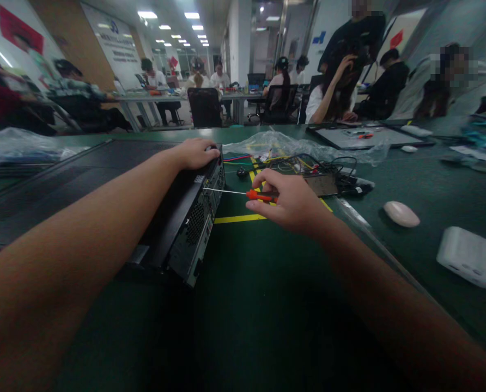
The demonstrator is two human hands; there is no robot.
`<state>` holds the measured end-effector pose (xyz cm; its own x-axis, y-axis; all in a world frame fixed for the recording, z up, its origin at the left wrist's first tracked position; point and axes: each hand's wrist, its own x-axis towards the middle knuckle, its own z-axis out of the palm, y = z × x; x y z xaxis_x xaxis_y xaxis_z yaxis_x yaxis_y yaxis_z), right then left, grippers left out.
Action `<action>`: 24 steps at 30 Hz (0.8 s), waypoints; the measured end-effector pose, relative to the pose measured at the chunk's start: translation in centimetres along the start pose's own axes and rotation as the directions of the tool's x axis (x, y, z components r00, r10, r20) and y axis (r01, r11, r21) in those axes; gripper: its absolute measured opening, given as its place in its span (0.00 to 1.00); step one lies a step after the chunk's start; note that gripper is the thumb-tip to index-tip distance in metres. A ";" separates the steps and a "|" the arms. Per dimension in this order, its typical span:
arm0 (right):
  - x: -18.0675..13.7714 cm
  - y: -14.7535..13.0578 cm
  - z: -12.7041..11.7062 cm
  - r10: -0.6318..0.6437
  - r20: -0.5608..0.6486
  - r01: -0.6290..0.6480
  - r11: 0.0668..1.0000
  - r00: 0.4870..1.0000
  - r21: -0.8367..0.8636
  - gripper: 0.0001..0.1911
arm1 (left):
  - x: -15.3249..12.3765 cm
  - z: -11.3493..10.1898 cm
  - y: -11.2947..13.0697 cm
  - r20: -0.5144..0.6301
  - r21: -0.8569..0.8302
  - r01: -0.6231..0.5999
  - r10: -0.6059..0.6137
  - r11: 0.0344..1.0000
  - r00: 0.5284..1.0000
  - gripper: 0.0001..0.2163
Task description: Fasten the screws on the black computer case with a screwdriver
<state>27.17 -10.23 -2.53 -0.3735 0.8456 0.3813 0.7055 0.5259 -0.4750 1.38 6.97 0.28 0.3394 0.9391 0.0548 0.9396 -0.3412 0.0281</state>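
Observation:
A black desktop computer case [167, 218] lies on its side at the left, its metal rear panel with vent holes turned to the right. My left hand [196, 153] is closed over the case's far rear corner, with the thumb along the edge; some fingertips are hidden. In my right hand [287, 198] is a screwdriver [262, 196] with a red and black handle, held between thumb and fingers. Its long thin shaft points left, and the tip meets the rear panel near its top edge. I cannot make out a screw there.
Behind my right hand lie tangled cables [304, 160], a grey box-like part [324, 184] and clear plastic wrap [284, 142]. A pale oval object [401, 213] and a white box-shaped device [467, 256] sit on the green table [259, 299]. Several people work at tables beyond.

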 end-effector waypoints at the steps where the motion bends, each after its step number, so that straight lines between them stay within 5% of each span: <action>1: 0.0 0.0 0.0 -0.005 -0.001 0.005 1.000 1.000 -0.013 0.16 | 0.0 0.0 0.0 0.005 0.005 0.002 -0.002 1.000 1.000 0.34; 7: 0.1 0.2 0.0 -0.035 -0.006 0.035 0.999 0.999 -0.031 0.09 | 0.0 0.0 0.1 0.005 0.004 0.002 -0.002 1.000 1.000 0.34; 24: 0.1 0.2 -0.1 -0.023 0.000 0.023 0.999 1.000 -0.031 0.10 | -0.3 -0.2 0.4 0.007 0.006 0.013 -0.013 1.000 1.000 0.33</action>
<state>27.30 -10.04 -2.53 -0.3896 0.8332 0.3923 0.7151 0.5421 -0.4413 1.66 6.51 0.43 0.3276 0.9436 0.0471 0.9441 -0.3289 0.0232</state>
